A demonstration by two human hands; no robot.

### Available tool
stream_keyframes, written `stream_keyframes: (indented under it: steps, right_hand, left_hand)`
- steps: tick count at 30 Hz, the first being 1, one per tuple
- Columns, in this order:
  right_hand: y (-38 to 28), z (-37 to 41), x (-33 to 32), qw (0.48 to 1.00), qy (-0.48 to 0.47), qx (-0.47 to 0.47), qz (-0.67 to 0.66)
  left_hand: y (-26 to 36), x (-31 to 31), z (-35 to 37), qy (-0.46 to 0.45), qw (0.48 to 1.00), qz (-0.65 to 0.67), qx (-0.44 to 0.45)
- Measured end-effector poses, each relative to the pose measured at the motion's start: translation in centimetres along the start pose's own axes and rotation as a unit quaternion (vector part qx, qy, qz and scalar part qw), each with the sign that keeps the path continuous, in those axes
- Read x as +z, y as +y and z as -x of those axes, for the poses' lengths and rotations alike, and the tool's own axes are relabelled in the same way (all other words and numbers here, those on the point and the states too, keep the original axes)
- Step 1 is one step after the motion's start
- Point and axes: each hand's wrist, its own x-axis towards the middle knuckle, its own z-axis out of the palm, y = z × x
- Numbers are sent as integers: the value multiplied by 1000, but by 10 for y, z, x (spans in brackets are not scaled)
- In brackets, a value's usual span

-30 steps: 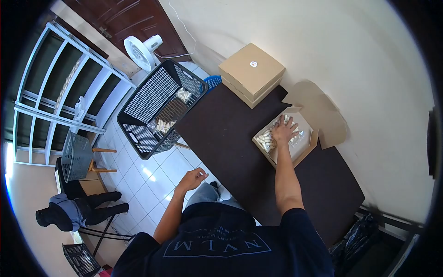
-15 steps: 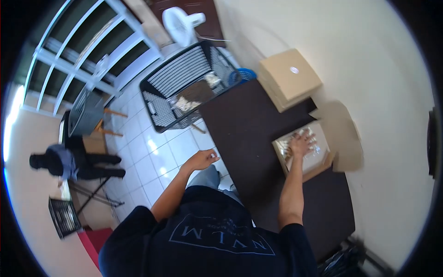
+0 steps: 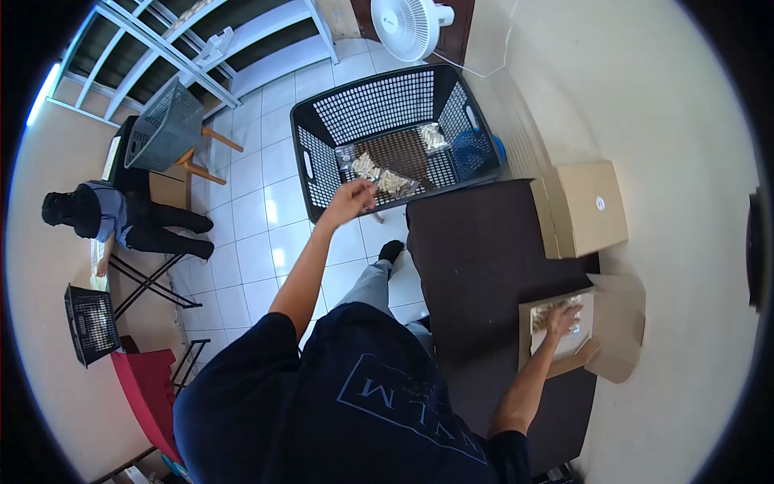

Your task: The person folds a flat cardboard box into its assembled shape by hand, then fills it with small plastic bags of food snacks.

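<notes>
My right hand lies spread on clear packets of pale pieces inside an open cardboard box on the dark table. My left hand is raised at the near edge of a large black basket, its fingers curled. Whether it holds anything is too small to tell. Packets of pale pieces lie in the basket just beyond this hand, and another packet lies further right.
A closed cardboard box stands on the table against the wall. Behind the basket is a white fan. At the left, a person stands by a grey basket and a smaller black basket. Shelves stand at the back.
The view has turned and shifted toward the basket. My left hand has moved from beside the table to the basket's near edge. My right hand stays in the open box.
</notes>
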Motion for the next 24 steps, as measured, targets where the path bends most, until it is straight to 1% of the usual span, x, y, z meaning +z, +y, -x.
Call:
stream_keyframes:
  steps: [1, 2, 3, 4, 5, 6, 7, 8, 9, 10, 11, 12, 13, 14, 15, 16, 18, 19, 20, 21, 22, 24]
  right_hand:
    - [15, -7, 7, 997, 7, 3, -71]
    - [43, -18, 16, 995, 6, -23, -95]
    - [55, -28, 22, 991, 9, -49, -124]
    - [48, -18, 9, 985, 27, -47, -162]
    - [41, -13, -8, 988, 26, -48, -146]
    - [46, -12, -17, 979, 51, -22, -197]
    - [47, -7, -21, 965, 77, 7, -250]
    - [45, 4, -26, 968, 75, 14, -240]
    - [42, 15, -38, 950, 107, 28, -291]
    - [33, 23, -51, 928, 143, 40, -341]
    - [25, 34, -62, 930, 147, 45, -333]
    - [19, 53, -71, 914, 168, 82, -361]
    - [7, 75, -79, 894, 190, 118, -388]
    - [-4, 97, -84, 826, 178, 147, -514]
    - [-6, 119, -87, 837, 191, 183, -480]
    - [-6, 141, -91, 844, 204, 218, -445]
    - [4, 189, -87, 845, 185, 200, -460]
    - [0, 217, -84, 858, 177, 222, -427]
    - [-16, 249, -82, 870, 169, 245, -393]
    - [-25, 276, -78, 863, 147, 271, -401]
    - [-32, 301, -72, 853, 126, 298, -409]
    - [-32, 343, -58, 829, 93, 379, -401]
  left_hand:
    - [-3, -15, -20, 10, 1000, 7, 18]
    - [-10, -28, -38, 20, 1000, -13, -4]
    - [-17, -40, -65, 29, 999, -33, -20]
    - [-29, -52, -92, 34, 996, -79, -14]
    - [-44, -59, -112, 37, 992, -124, -15]
    - [-61, -65, -133, 21, 995, -100, -22]
    - [-79, -71, -154, 6, 989, -135, -57]
    - [-92, -74, -170, -8, 975, -213, -60]
    - [-101, -73, -182, -25, 955, -288, -59]
    - [-106, -68, -192, -34, 956, -284, -61]
    - [-111, -62, -200, -68, 949, -297, -82]
    - [-118, -57, -207, -103, 940, -309, -104]
    - [-145, -48, -219, -130, 928, -344, -62]
    - [-154, -39, -225, -157, 916, -365, -59]
    - [-159, -27, -230, -183, 903, -385, -56]
    - [-163, -15, -234, -192, 903, -380, -56]
    - [-164, 5, -243, -222, 886, -401, -76]
    - [-159, 13, -249, -231, 885, -397, -75]
    - [-148, 20, -254, -254, 860, -435, -84]
    - [-145, 28, -256, -279, 832, -471, -92]
    - [-162, 39, -261, -278, 817, -499, -81]
    - [-180, 49, -268, -277, 812, -509, -68]
